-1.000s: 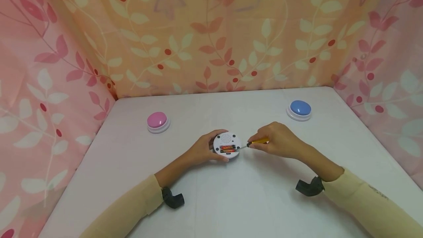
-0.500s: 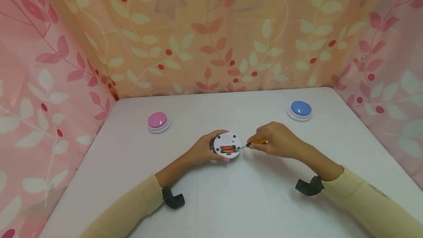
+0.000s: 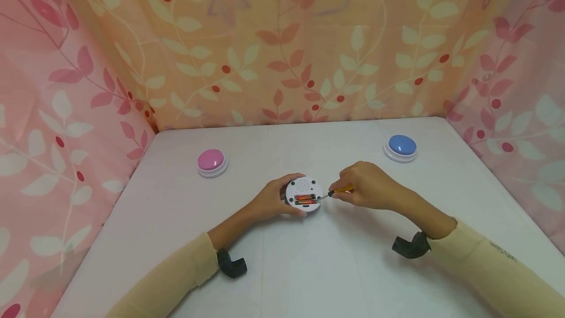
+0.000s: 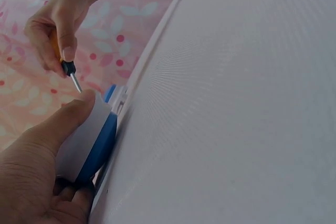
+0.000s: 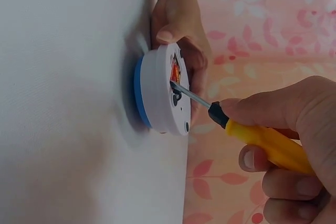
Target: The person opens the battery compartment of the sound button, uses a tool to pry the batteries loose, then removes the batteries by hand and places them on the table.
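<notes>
My left hand point(image 3: 270, 199) grips a round white buzzer button point(image 3: 303, 183) by its rim, thumb on the near side and fingers round the far side. Its underside faces up, and the blue dome point(image 5: 140, 94) points down at the table. Two red batteries point(image 3: 304, 199) lie side by side in the uncovered battery compartment. My right hand point(image 3: 368, 186) holds a screwdriver by its yellow handle point(image 5: 273, 145), fingers curled round it. In the right wrist view the metal shaft point(image 5: 192, 95) reaches into the compartment, its tip right at the end of the batteries.
A pink-domed button point(image 3: 211, 161) stands on the white table point(image 3: 282, 269) at the back left. At the back right is a blue-domed button point(image 3: 400, 146). Leaf-patterned curtains point(image 3: 282, 43) hang behind the table and at both sides.
My right hand and wrist have shifted slightly up and left, tilting the screwdriver handle a little. The left hand and the button in it stay in place.
</notes>
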The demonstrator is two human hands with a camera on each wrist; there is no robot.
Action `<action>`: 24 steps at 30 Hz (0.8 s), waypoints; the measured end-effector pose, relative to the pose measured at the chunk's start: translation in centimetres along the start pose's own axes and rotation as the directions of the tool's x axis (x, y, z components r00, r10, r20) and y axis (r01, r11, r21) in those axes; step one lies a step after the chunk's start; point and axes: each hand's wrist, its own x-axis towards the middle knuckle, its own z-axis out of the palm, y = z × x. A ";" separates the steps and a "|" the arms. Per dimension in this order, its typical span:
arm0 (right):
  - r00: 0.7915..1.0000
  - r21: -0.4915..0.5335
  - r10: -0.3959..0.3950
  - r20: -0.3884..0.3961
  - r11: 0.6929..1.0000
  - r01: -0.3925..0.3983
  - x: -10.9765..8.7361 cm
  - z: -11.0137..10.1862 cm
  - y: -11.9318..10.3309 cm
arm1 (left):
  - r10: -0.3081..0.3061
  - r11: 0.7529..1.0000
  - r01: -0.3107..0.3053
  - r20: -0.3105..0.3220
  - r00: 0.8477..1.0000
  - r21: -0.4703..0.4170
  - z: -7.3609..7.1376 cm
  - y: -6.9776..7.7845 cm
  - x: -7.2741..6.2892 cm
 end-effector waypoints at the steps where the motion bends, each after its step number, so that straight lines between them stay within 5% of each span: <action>1: 1.000 -0.004 0.002 0.000 1.000 -0.002 0.0 0.0 0.0 | -0.003 1.000 0.003 0.000 1.000 -0.003 0.0 0.0 0.0; 24: 1.000 -0.063 -0.004 0.024 0.998 0.006 0.5 -0.8 -1.1 | 0.005 1.000 -0.004 -0.010 1.000 0.017 0.0 -0.2 -0.1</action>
